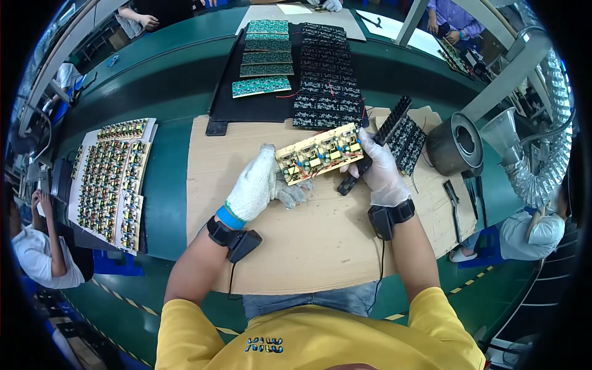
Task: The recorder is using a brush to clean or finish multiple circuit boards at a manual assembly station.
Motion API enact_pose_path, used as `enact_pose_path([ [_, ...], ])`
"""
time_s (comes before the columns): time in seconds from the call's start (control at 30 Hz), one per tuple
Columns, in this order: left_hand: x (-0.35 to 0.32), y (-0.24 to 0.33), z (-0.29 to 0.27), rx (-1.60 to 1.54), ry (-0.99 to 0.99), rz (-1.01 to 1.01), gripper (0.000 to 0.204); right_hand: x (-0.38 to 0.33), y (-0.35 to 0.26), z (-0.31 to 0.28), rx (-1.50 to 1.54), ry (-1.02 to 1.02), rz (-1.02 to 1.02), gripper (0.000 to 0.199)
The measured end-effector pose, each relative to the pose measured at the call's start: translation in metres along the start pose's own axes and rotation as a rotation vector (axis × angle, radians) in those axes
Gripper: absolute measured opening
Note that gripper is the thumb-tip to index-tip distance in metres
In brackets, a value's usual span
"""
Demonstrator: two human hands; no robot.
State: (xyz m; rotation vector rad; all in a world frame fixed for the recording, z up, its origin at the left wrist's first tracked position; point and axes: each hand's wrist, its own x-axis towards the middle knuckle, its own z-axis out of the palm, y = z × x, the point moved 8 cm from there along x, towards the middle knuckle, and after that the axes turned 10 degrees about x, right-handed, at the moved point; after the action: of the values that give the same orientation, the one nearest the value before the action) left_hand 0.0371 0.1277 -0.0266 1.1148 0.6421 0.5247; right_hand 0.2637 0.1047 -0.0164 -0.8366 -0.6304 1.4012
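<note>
A pale yellow circuit board (319, 154) carrying rows of small components is held up, tilted, over the cardboard. My left hand (251, 185), in a white knit glove, is closed on its left end; the fingers are partly hidden under the board. In a thin translucent glove, my right hand (383, 174) is closed around a black brush (394, 119), whose bristles point up and away. The brush's handle comes out below the palm. My right fingertips lie at the board's right end; whether they grip it too, I cannot tell.
Black boards (327, 74) and green boards (265, 86) lie in columns on a black mat ahead. Populated boards (111, 185) cover a panel at left. At right stand a metal pot (455, 145), a tool (453, 206) and a flexible duct (555, 123). Other people sit around.
</note>
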Motion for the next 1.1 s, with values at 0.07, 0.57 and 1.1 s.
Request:
enact_pose_path([
  [0.07,-0.001,-0.001,0.000,0.003,0.007,-0.002,0.080,-0.001,0.001,0.000,0.016,-0.010,0.016,0.037],
  [0.57,0.001,-0.002,-0.001,-0.013,0.058,0.002,0.082,-0.005,0.002,0.000,-0.031,-0.047,0.024,0.045],
  [1.1,-0.005,0.022,-0.025,-0.018,0.084,0.223,0.050,-0.011,-0.011,0.028,-0.113,-0.123,-0.052,0.062],
])
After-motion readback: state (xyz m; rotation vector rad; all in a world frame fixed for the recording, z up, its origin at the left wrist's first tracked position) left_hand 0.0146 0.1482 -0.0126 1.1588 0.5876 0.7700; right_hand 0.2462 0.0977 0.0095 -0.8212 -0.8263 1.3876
